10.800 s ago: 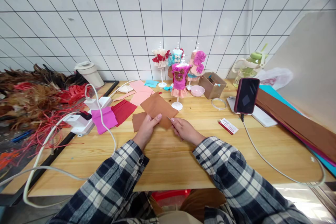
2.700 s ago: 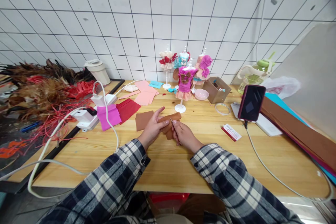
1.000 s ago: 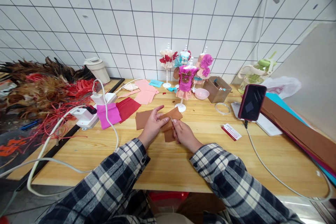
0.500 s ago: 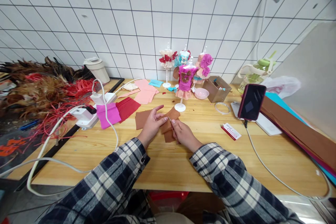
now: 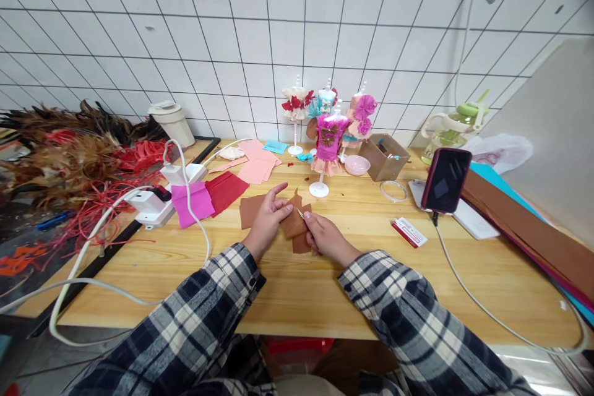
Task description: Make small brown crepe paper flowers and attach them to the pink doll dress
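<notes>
My left hand (image 5: 268,216) pinches a piece of brown crepe paper (image 5: 291,223) between thumb and fingers, its index finger stretched out. My right hand (image 5: 327,234) is closed on small scissors, with only the thin metal blades (image 5: 300,213) showing against the paper; the handles are hidden in the fingers. Another brown piece (image 5: 301,245) lies below the held paper, partly under the right fingers. To the left, a flat brown sheet (image 5: 250,211) lies on the wooden table, partly behind my left hand.
Small dress forms in paper clothes, one magenta (image 5: 328,142), stand at the back beside a pink bowl (image 5: 357,165) and a box (image 5: 384,164). Left are pink, red and magenta sheets (image 5: 190,204), a power strip (image 5: 155,216) and cables. A propped phone (image 5: 446,180) stands right.
The held brown paper has changed outline: its upper right part no longer reaches out past the blades, and a pointed corner now sticks up. Both hands stay almost in place.
</notes>
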A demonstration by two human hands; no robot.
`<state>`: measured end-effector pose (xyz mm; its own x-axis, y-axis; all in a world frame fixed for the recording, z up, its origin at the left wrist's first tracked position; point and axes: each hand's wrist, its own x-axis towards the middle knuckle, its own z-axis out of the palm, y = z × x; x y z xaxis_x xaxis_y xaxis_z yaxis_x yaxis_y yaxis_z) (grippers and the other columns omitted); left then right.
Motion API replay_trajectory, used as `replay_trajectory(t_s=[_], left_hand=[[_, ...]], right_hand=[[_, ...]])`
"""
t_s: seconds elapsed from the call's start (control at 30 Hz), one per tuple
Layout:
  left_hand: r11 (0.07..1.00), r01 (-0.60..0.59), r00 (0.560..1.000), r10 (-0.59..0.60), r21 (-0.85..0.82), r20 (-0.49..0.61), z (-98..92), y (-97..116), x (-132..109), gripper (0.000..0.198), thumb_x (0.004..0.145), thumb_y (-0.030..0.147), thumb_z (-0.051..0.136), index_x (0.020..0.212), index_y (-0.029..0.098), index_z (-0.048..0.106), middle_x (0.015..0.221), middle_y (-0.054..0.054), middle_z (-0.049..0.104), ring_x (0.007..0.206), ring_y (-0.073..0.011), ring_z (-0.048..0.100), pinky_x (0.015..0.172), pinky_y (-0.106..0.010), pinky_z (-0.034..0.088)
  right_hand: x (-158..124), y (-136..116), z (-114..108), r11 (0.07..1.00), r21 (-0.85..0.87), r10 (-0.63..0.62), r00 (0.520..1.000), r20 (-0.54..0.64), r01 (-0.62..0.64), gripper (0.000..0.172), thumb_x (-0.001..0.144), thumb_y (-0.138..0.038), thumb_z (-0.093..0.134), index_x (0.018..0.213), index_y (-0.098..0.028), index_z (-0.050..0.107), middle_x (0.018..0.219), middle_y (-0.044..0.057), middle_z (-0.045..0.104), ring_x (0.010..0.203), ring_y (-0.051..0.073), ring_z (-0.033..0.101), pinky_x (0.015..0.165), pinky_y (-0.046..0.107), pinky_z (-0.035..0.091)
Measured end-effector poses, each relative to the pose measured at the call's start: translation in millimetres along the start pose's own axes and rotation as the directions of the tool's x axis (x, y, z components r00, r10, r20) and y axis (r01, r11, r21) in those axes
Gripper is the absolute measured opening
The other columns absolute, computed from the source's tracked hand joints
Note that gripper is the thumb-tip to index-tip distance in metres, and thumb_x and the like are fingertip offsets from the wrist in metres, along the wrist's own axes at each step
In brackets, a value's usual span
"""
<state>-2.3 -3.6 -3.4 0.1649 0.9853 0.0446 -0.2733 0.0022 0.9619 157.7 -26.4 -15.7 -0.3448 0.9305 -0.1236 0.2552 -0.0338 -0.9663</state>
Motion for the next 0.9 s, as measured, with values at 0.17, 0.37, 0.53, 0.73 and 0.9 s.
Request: replay_trajectory(t_s=[0.17, 0.37, 0.53, 0.73, 0.9], left_hand=[[0.996, -0.017, 0.999, 0.013, 0.089, 0.044, 0.3, -0.8, -1.4, 0.07, 0.073, 0.029, 0.069, 0.135, 0.021, 0.037, 0.07, 0.005, 0.056, 0.06, -0.009, 0.053, 0.06, -0.02, 0.038], [0.992, -0.026, 0.995, 0.013, 0.122, 0.1, -1.2, -4.0, -0.7, 0.071, 0.075, 0.028, 0.068, 0.137, 0.02, 0.033, 0.073, 0.003, 0.058, 0.066, -0.01, 0.054, 0.067, -0.022, 0.039], [0.993, -0.021, 0.993, 0.007, 0.12, 0.114, 0.5, -4.5, -1.1, 0.074, 0.075, 0.029, 0.069, 0.138, 0.02, 0.031, 0.074, 0.003, 0.059, 0.066, -0.01, 0.055, 0.066, -0.022, 0.039], [0.992, -0.019, 0.991, 0.003, 0.124, 0.131, 1.6, -4.5, -1.6, 0.075, 0.076, 0.029, 0.068, 0.139, 0.02, 0.029, 0.073, 0.004, 0.059, 0.064, -0.0089, 0.053, 0.063, -0.021, 0.038], [0.99, -0.025, 0.993, 0.008, 0.141, 0.12, 0.8, -6.3, -0.7, 0.076, 0.076, 0.029, 0.068, 0.14, 0.02, 0.028, 0.074, 0.003, 0.06, 0.065, -0.0091, 0.054, 0.064, -0.021, 0.038]], right_hand=[[-1.9, -3.5, -0.6, 0.997, 0.075, 0.018, 0.999, 0.037, -0.021, 0.043, 0.091, -0.059, 0.026, 0.075, -0.021, 0.039, 0.04, -0.009, 0.042, 0.03, 0.008, 0.039, 0.031, 0.018, 0.032], [-3.4, -6.7, -0.5, 0.993, 0.119, 0.001, 0.999, 0.044, -0.006, 0.043, 0.089, -0.06, 0.027, 0.075, -0.022, 0.039, 0.038, -0.01, 0.041, 0.029, 0.008, 0.035, 0.032, 0.018, 0.033], [-1.1, -5.1, 1.0, 0.995, 0.104, 0.005, 1.0, 0.006, -0.005, 0.044, 0.088, -0.062, 0.028, 0.074, -0.022, 0.039, 0.041, -0.009, 0.042, 0.032, 0.009, 0.038, 0.033, 0.02, 0.034], [0.6, -3.0, 3.1, 0.994, 0.104, 0.021, 0.999, -0.04, -0.016, 0.045, 0.087, -0.064, 0.03, 0.073, -0.023, 0.039, 0.044, -0.007, 0.042, 0.033, 0.009, 0.039, 0.032, 0.021, 0.033], [2.4, 1.4, 4.5, 0.996, 0.086, -0.001, 0.997, -0.074, 0.008, 0.045, 0.087, -0.065, 0.029, 0.073, -0.023, 0.04, 0.046, -0.006, 0.042, 0.035, 0.01, 0.04, 0.033, 0.023, 0.035]])
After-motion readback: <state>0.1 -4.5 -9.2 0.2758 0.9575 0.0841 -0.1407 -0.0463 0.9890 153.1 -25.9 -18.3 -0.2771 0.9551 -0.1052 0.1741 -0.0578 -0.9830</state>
